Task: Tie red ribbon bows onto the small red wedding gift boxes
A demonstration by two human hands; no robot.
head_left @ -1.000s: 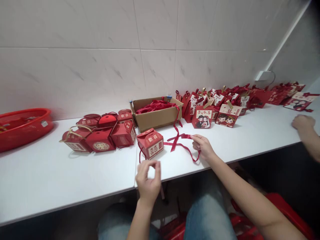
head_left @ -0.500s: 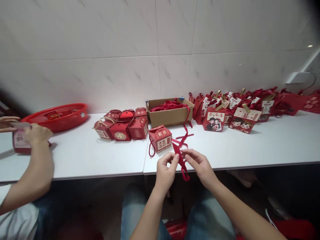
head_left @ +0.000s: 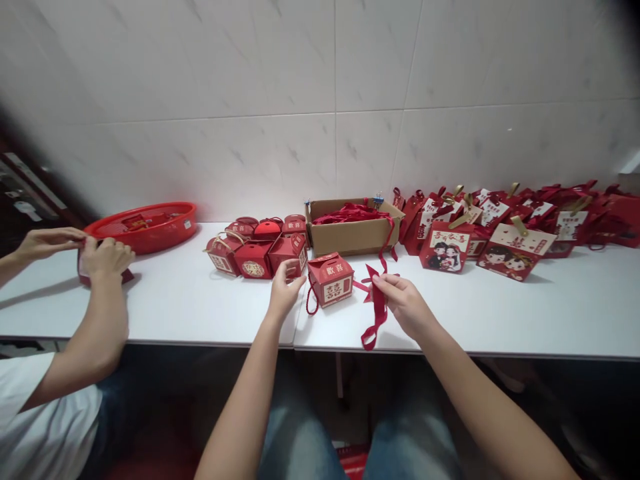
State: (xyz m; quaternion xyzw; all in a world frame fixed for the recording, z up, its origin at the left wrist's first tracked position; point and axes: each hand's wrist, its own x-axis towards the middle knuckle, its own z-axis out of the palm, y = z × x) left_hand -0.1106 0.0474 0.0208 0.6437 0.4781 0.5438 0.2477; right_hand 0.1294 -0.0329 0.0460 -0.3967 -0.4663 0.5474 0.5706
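My right hand [head_left: 404, 301] pinches a dark red ribbon [head_left: 379, 312], whose looped lower part hangs down over the front of the table. To the left of it stands a small red gift box [head_left: 331, 280] with white printed panels and a red cord handle hanging at its left side. My left hand [head_left: 287, 288] is empty, fingers apart, just left of this box. Whether its fingertips touch the box behind them I cannot tell. More red ribbon lies on the table between the box and my right hand.
Behind the box is a cardboard carton [head_left: 353, 237] full of red ribbon. Several red boxes [head_left: 253, 259] cluster to its left, and many ribboned gift bags [head_left: 447, 248] line the right. At far left a co-worker's hands [head_left: 103, 257] handle a box beside a red basket [head_left: 170, 235].
My left hand has let go of the ribbon and moved left past the small box. My right hand now holds the ribbon alone. The view has shifted slightly left.
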